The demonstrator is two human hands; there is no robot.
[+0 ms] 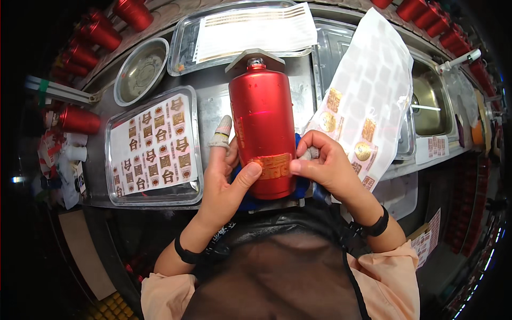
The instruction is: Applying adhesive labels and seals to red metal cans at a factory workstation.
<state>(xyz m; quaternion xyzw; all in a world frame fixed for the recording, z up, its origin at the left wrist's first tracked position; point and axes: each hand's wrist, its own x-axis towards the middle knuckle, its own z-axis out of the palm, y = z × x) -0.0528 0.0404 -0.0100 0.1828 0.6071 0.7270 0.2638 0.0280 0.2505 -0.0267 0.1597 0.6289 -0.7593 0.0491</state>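
Observation:
A glossy red bottle (261, 114) lies tilted in front of me, its clear neck against a grey angled metal block (255, 55). My left hand (217, 184) grips its left side, the thumb pressed on the left end of a gold-and-orange label (274, 165) low on the bottle. A pale cloth cover (222, 130) wraps one left fingertip. My right hand (325, 165) is closed, thumb and curled index finger pinched together at the label's right edge; the finger contact is partly hidden. Blue cloth (302, 186) shows beneath the bottle.
On the left, a clear tray (198, 154) holds a decal sheet (154, 144); behind it stands a metal bowl (118, 80). Another tray (175, 53) with striped sheets (256, 32) lies at the back. Right are a partly used decal sheet (373, 80) and a sink (434, 120). Red bottles (101, 29) line the far edges.

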